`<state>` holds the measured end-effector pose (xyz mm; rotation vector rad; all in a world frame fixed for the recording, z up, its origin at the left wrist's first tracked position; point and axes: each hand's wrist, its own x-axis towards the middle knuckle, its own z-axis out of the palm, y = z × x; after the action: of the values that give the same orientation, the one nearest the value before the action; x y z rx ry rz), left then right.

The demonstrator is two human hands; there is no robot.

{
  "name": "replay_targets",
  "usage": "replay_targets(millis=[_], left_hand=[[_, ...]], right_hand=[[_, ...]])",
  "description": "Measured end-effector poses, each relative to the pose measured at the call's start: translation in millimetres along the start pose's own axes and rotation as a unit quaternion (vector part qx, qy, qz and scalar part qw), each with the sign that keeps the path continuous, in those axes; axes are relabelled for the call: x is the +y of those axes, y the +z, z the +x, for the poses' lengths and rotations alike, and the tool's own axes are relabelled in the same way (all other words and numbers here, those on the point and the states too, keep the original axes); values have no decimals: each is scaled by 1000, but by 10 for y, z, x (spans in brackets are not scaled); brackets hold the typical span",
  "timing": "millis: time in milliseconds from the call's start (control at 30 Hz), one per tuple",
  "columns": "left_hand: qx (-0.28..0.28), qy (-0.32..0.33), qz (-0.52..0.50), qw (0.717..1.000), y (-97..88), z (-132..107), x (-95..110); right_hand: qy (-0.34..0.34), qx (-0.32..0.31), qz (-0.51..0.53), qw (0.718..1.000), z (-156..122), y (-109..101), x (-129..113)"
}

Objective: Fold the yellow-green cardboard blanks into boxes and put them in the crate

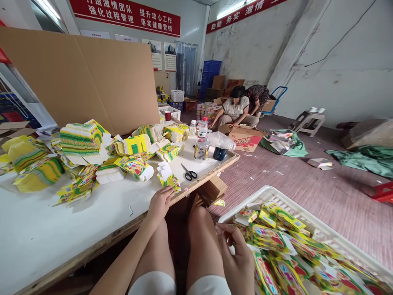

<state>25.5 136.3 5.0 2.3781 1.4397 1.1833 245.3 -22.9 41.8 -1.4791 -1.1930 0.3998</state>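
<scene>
My left hand (162, 201) is at the table's front edge, its fingers closed on the lower end of a small flattened yellow carton (169, 177) with white flaps. Low on the right, my right hand (237, 256) hovers between my knee and the white plastic basket (266, 191). Its fingers are loosely bent and apart, with no object visible in them. Many folded yellow cartons (270, 237) with red and green print fill the basket. Stacks of flat yellow cartons (81, 141) lie across the white table (101, 229).
Black-handled scissors (190, 175), a clear jar (201, 149), a red-capped bottle (203, 129) and a dark cup (220, 153) stand or lie near the table's right corner. A large cardboard sheet (92, 82) rises behind the stacks. Two people crouch by an open cardboard box (245, 138).
</scene>
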Motion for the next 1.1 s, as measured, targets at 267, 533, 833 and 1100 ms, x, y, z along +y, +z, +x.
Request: replay_targets(millis=[267, 533, 833, 1100], left_hand=[[86, 148, -22, 985, -320, -333, 489], [-25, 203, -190, 960, -425, -619, 1142], [-116, -246, -679, 682, -384, -531, 1121], [-194, -248, -763, 564, -400, -558, 1079]], right_hand=[[127, -85, 145, 978, -55, 173, -78], [227, -49, 284, 930, -16, 150, -5], [222, -137, 309, 915, -115, 209, -87], [236, -183, 344, 890, -156, 194, -96]])
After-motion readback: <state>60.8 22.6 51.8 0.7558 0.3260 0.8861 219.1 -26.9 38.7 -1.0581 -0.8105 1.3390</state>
